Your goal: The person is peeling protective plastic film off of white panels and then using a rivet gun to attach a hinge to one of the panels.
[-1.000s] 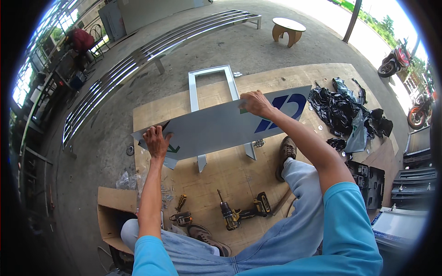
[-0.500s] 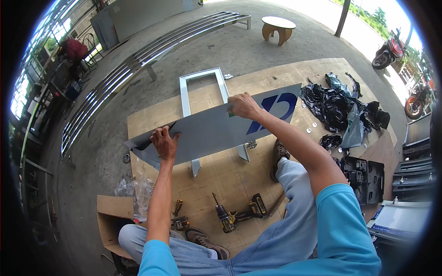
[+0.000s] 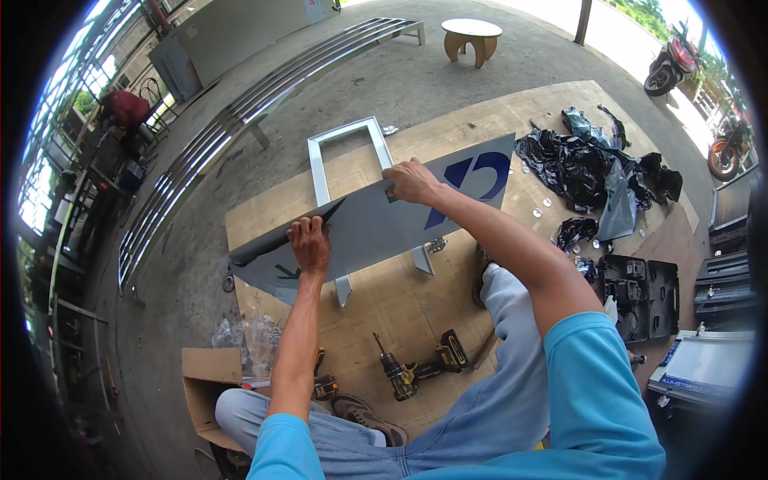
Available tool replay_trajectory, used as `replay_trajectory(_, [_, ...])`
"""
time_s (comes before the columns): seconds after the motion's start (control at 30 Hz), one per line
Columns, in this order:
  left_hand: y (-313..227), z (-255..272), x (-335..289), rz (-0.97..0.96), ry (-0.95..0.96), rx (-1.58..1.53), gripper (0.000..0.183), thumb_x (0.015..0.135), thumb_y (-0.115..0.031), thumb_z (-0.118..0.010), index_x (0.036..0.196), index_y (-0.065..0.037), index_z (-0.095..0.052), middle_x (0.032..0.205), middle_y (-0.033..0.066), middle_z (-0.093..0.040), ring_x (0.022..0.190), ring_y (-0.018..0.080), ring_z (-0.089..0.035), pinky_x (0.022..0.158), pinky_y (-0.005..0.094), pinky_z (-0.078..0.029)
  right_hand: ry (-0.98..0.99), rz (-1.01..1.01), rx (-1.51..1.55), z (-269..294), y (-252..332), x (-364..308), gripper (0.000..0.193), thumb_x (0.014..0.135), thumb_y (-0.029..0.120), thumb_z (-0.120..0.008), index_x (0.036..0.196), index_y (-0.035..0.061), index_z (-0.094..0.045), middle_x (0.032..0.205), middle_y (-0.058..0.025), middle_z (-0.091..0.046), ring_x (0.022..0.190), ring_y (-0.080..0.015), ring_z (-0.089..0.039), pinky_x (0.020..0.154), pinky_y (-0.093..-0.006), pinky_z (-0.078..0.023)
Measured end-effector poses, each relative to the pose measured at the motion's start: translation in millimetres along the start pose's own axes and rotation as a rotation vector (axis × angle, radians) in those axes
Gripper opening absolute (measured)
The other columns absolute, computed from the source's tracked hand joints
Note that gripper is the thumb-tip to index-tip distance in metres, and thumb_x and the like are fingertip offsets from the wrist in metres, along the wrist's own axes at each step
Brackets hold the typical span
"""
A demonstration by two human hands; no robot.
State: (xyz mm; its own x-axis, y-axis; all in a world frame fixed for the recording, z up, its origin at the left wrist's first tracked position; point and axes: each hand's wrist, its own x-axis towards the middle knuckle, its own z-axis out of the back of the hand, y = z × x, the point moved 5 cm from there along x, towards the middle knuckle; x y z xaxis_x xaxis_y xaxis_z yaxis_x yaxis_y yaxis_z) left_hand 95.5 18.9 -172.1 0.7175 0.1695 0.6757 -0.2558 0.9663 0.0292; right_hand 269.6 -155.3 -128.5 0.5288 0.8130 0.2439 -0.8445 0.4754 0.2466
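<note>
Surface: plywood floor sheet (image 3: 416, 312), frame centre.
Panel: grey sign panel (image 3: 376, 228) over metal frame (image 3: 320, 164), partly hiding it.
Left hand (image 3: 310, 246): grasping panel's upper edge.
Right hand (image 3: 412, 182): gripping top edge; fingertips hidden.
Lower centre: cordless drill (image 3: 416, 370).

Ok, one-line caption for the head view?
Both hands, left and right, grip the top edge of a grey sign panel over a metal frame; drill nearby.

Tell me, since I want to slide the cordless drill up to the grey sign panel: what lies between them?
In the head view, only bare plywood sheet lies between the cordless drill and the grey sign panel, apart from the metal frame's leg poking out below the panel.
</note>
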Motion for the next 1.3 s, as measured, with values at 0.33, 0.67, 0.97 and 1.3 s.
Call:
replay_trajectory(0.33, [-63,12,28,-0.138,-0.039,-0.257,0.063,0.067,-0.017,-0.078,0.119,-0.009,-0.042,0.101,0.0109,-0.05,0.098,0.0282,-0.048,0.082,0.0407,-0.036,0.086,-0.05,-0.055,-3,-4,4,0.016,0.076,0.014,-0.06,0.092,0.0096,-0.061,0.081,-0.0109,-0.067,0.087,-0.027,-0.064,0.082,-0.039,-0.042])
replay_trajectory(0.67, [-60,-23,19,-0.093,-0.011,-0.132,0.043,0.067,-0.015,-0.076,0.099,-0.011,-0.048,0.095,0.0077,-0.05,0.092,0.0255,-0.049,0.079,0.0384,-0.036,0.129,-0.216,-0.315,28,-54,-24,0.046,0.078,0.008,-0.059,0.123,0.0128,-0.049,0.106,-0.0134,-0.063,0.111,-0.0292,-0.055,0.1,-0.0516,-0.035])
replay_trajectory(0.97, [-89,-11,18,-0.119,-0.156,-0.163,0.051,0.067,-0.013,-0.077,0.109,-0.01,-0.049,0.101,0.0071,-0.051,0.097,0.0253,-0.049,0.083,0.0383,-0.036,0.228,-0.304,-0.269,32,-71,-33,0.038,0.08,0.003,-0.056,0.117,0.0101,-0.054,0.106,-0.0162,-0.063,0.11,-0.0303,-0.056,0.104,-0.0534,-0.031])
replay_trajectory(1.3, [-146,-42,45,-0.119,-0.017,-0.125,0.041,0.067,-0.013,-0.074,0.101,-0.01,-0.05,0.097,0.0087,-0.049,0.089,0.0246,-0.048,0.079,0.0394,-0.035,0.152,-0.268,-0.263,35,-64,-34,0.029,0.081,0.004,-0.053,0.11,0.0095,-0.057,0.1,-0.0133,-0.065,0.106,-0.029,-0.058,0.1,-0.0511,-0.034])
